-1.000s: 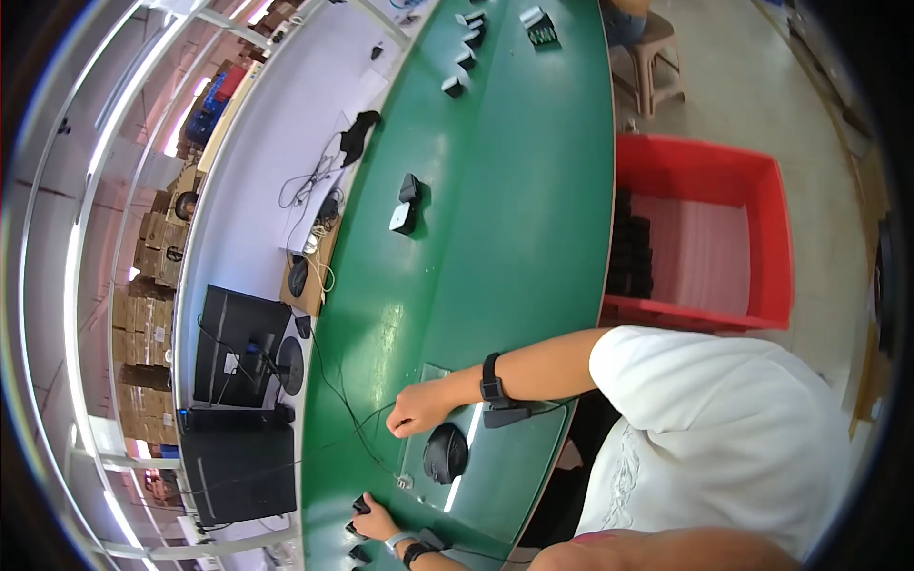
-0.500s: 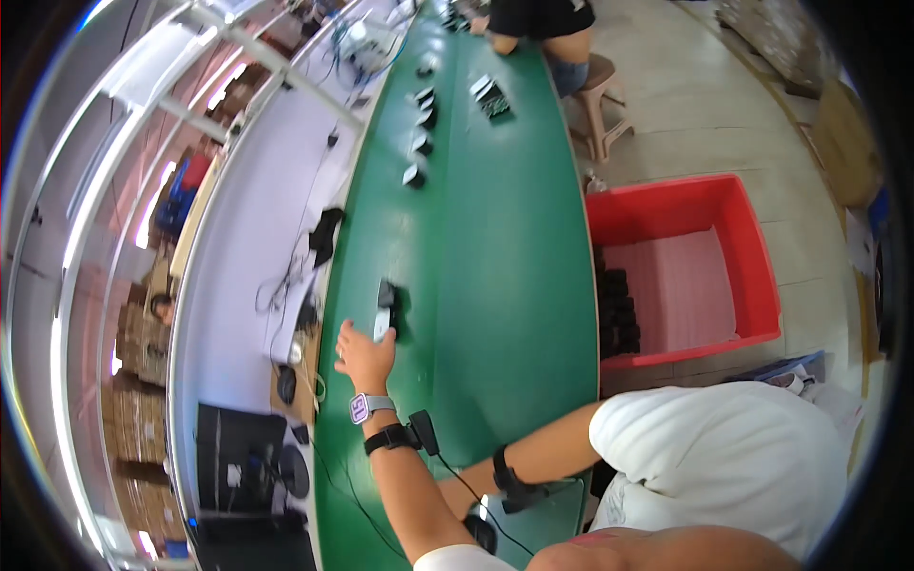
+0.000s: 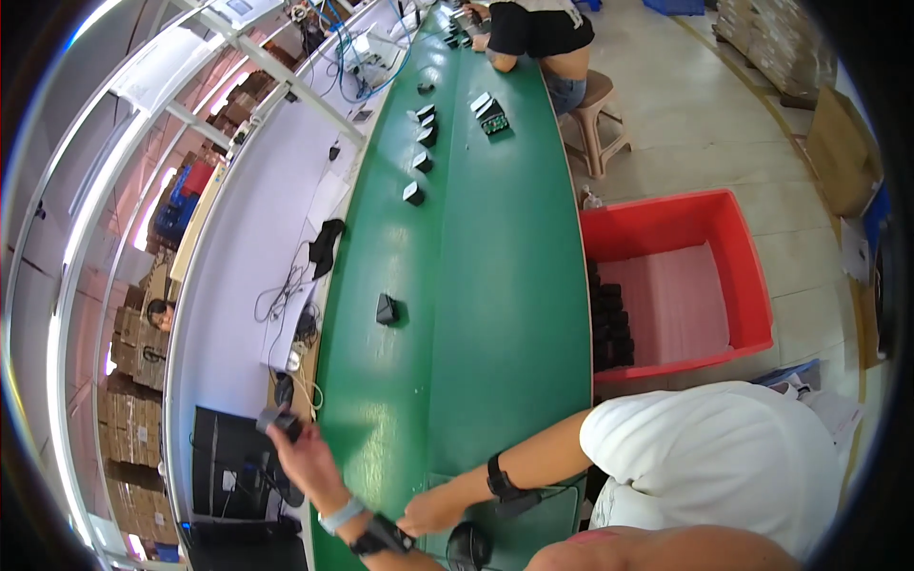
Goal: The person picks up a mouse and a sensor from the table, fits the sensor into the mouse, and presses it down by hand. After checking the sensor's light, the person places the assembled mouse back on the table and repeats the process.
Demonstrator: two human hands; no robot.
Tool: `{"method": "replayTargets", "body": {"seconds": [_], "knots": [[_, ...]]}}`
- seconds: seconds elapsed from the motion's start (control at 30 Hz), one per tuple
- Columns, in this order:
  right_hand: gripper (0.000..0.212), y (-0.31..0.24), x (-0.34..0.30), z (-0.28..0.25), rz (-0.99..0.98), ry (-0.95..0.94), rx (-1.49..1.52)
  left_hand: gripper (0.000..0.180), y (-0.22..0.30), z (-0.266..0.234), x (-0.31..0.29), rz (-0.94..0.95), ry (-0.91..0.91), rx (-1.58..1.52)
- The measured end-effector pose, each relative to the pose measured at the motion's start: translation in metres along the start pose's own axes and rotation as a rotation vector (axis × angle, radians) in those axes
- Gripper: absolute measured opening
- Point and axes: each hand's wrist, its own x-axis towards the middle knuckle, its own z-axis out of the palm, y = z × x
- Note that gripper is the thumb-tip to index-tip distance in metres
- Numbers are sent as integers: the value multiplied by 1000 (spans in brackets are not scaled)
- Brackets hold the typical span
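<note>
My left hand [image 3: 307, 466] is raised over the table's left edge, closed around a small dark box-shaped device [image 3: 279, 422] that motion blurs. My right hand [image 3: 433, 509] rests low over the near end of the green table [image 3: 495, 285]. Its fingers curl together beside my left wrist, and whatever they may hold is hidden. Just below it sits a rounded black object [image 3: 468, 545]. Another small black block [image 3: 387, 309] stands alone farther up the table, apart from both hands.
Several black blocks [image 3: 413, 193] form a row farther along. Past them lies an open case with green boards [image 3: 492, 116]. On the right stands a red bin [image 3: 752, 285] holding dark pieces. A black monitor [image 3: 224, 466] and cables are at left. A co-worker [image 3: 543, 33] sits at the far end.
My left hand has taken the nearer of two small blocks off the table and moved it toward me and left. My right hand, earlier mostly hidden by my left forearm, now shows.
</note>
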Motion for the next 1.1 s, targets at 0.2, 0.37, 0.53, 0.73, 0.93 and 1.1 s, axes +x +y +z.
{"method": "replayTargets", "body": {"seconds": [0.2,0.37,0.53,0.73,0.93,1.1], "knots": [[28,3,3,18,137,711,854,36,32,-92,-195,174,370,476],[25,2,2,19,108,744,827,47,-26,-128,-261,130,303,334],[20,-4,2,16,84,735,768,60,-26,-95,-261,70,295,492],[17,-5,-1,20,53,734,686,60,-49,-133,-270,61,310,541],[17,-4,-4,15,75,594,728,62,-55,-168,-272,145,243,801],[13,-9,-15,-7,168,505,929,49,-34,-103,-276,51,229,724]]}}
